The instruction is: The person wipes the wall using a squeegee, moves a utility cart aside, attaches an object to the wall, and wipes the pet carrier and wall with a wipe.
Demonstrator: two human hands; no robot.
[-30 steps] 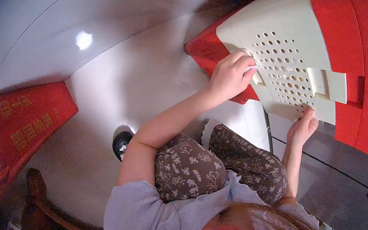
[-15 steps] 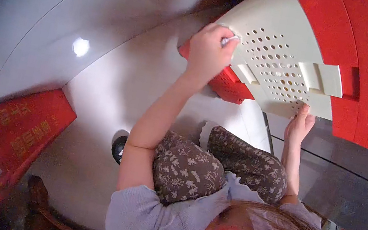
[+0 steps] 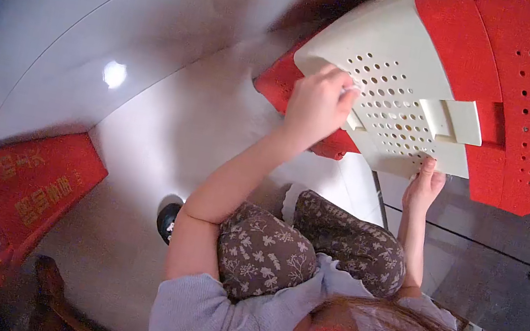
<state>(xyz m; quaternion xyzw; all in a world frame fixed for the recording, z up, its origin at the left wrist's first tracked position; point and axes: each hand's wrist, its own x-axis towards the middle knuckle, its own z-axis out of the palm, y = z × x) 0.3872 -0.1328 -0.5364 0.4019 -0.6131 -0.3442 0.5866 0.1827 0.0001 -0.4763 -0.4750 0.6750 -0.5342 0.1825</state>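
Note:
My left hand [image 3: 320,104] is closed around a small wad of white tissue or cloth [image 3: 350,88], pressed against the cream plastic panel [image 3: 380,40]. This panel is tilted, with rows of round holes and rectangular slots, and adjoins a red perforated plastic part [image 3: 501,72]. With its thumb on the face and fingers behind, my right hand [image 3: 425,187] grips the panel's lower edge. More red plastic [image 3: 280,79] shows behind the panel on the left. The underside of the panel is hidden.
A red bag or box with gold characters [image 3: 38,186] stands on the floor at left. Curved dark wood [image 3: 55,291] lies below it. A grey cabinet front [image 3: 490,255] is at right, and a pale wall [image 3: 93,15] at upper left. A black shoe [image 3: 167,221] shows beside my knees.
My left hand has moved down and right across the cream panel with the white wad. The panel and my right hand have shifted slightly left and down in view.

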